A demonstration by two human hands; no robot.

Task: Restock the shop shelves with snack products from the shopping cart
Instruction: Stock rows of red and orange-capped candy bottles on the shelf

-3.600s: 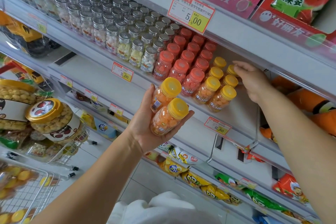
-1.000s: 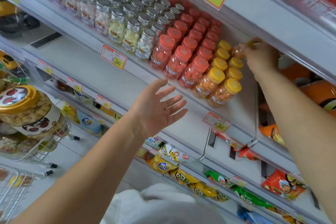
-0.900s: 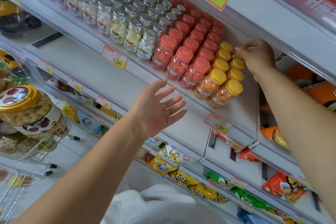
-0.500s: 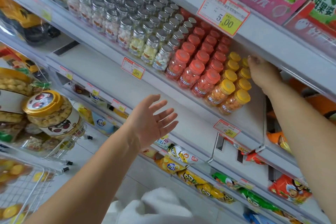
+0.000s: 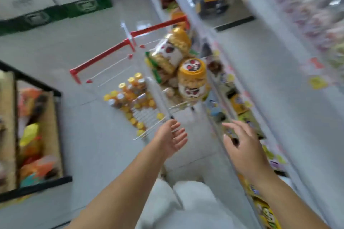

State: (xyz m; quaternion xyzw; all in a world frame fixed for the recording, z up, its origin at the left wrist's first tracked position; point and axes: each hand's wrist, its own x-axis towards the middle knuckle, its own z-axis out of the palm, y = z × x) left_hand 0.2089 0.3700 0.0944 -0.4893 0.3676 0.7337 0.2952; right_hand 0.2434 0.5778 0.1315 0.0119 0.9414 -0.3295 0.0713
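Head view, motion-blurred. Wide floor (image 5: pixel 89 135) at 9 o'clock of shopping cart (image 5: pixel 104 57); shelves (image 5: pixel 270 83) close along 3 o'clock. Yellow-capped bottles (image 5: pixel 130 96) heaped in cart basket. Left hand (image 5: pixel 170 140) just beside cart rim at 6 o'clock, fingers spread, holding nothing. Right hand (image 5: pixel 242 148) near shelf edge, fingers loosely extended, holding nothing.

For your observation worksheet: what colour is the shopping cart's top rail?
The top rail is red, shown in the head view.
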